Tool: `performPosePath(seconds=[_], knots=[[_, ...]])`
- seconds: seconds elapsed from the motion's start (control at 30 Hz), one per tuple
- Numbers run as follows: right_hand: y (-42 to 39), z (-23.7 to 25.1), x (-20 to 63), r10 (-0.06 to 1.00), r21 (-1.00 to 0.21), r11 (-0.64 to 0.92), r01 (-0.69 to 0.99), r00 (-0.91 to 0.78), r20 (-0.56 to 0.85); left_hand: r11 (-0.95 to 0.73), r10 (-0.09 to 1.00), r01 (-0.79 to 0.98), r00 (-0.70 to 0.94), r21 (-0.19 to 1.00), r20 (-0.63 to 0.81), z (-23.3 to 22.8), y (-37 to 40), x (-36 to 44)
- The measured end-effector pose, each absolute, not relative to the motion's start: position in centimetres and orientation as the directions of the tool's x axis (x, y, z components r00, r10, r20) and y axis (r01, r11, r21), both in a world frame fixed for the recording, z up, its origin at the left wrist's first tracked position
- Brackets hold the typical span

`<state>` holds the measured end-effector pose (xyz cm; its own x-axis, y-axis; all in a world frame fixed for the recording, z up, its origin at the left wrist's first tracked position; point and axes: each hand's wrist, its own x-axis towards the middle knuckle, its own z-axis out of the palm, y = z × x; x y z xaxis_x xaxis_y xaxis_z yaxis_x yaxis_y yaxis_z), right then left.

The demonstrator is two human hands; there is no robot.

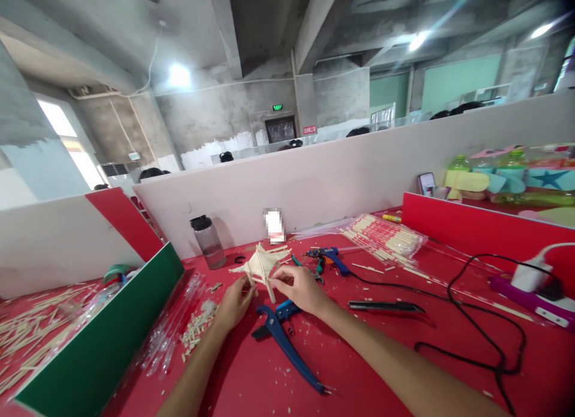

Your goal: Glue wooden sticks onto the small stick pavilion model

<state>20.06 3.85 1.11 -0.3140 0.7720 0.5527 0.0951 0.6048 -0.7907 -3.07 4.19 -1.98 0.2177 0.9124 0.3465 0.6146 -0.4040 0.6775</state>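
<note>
The small wooden stick model (262,262) seems partly built: a fan-shaped roof already sits on thin legs, while many loose sticks (387,236) wait behind. It is held just above the red table (368,357). The left hand (234,304) pinches one leg, and the right hand (300,289) pinches another stick of it.

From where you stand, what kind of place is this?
Probably a shared craft workshop with partitioned benches. Both hands, left hand and right hand, hold a small wooden stick model over a red table with blue cutters and a glue gun.
</note>
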Motion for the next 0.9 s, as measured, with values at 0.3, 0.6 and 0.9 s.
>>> performPosePath(seconds=[0.3, 0.6, 0.9], knots=[[3.8, 1.1, 19.9, 0.792, -0.826, 0.563, 0.036, -0.311, 0.526, -0.425, 0.901, 0.619, 0.218, 0.661, 0.376, -1.9, 4.4, -3.2], [3.7, 0.7, 19.5, 0.814, -0.857, 0.51, -0.067, -0.285, 0.507, -0.42, 0.902, 0.639, 0.212, 0.645, 0.377, -2.0, 4.3, -3.2], [3.6, 0.4, 18.9, 0.828, -0.876, 0.471, -0.102, -0.293, 0.479, -0.418, 0.904, 0.629, 0.221, 0.655, 0.365, -1.5, 4.2, -3.0]])
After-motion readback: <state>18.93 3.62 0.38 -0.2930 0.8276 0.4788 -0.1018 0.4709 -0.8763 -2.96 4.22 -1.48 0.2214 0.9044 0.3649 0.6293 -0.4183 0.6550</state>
